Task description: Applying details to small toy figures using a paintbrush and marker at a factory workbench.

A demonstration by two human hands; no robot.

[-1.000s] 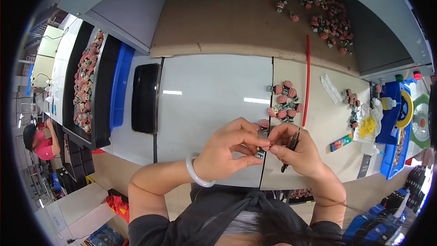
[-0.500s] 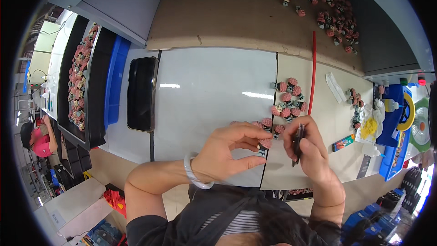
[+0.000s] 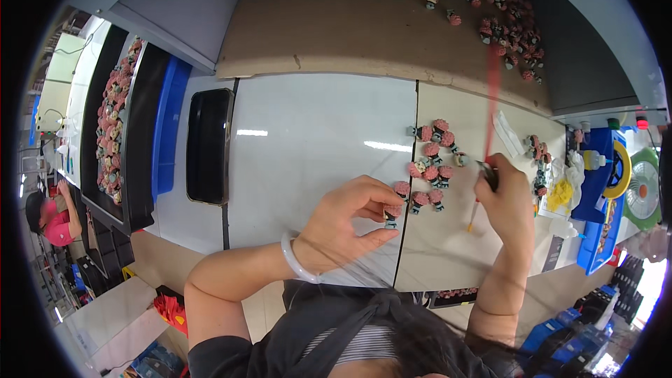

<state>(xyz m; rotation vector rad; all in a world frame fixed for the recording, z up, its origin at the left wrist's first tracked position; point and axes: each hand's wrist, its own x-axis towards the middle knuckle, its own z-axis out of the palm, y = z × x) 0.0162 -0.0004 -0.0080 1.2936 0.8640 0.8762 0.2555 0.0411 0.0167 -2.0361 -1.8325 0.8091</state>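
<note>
Pinching small figurine (image 3: 390, 218), left hand (image 3: 343, 227); right hand (image 3: 505, 192), gripping brush (image 3: 488, 176), moved away rightward.

A small pink-topped figurine (image 3: 390, 217) is pinched between the fingertips of the left hand (image 3: 343, 227), while a dark pen-like tool (image 3: 488, 176) is gripped in the right hand (image 3: 507, 199), beside clustered pink figurines (image 3: 430, 164) on the white table (image 3: 308, 133).

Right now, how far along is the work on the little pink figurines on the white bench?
Looks done: a cluster of pink figurines stands grouped on the white bench. In hand: the left hand pinches one small figurine, and the right hand holds a thin dark tool beside the cluster. Possibly left: many more figurines fill the black tray at left, their state too small to tell.
</note>
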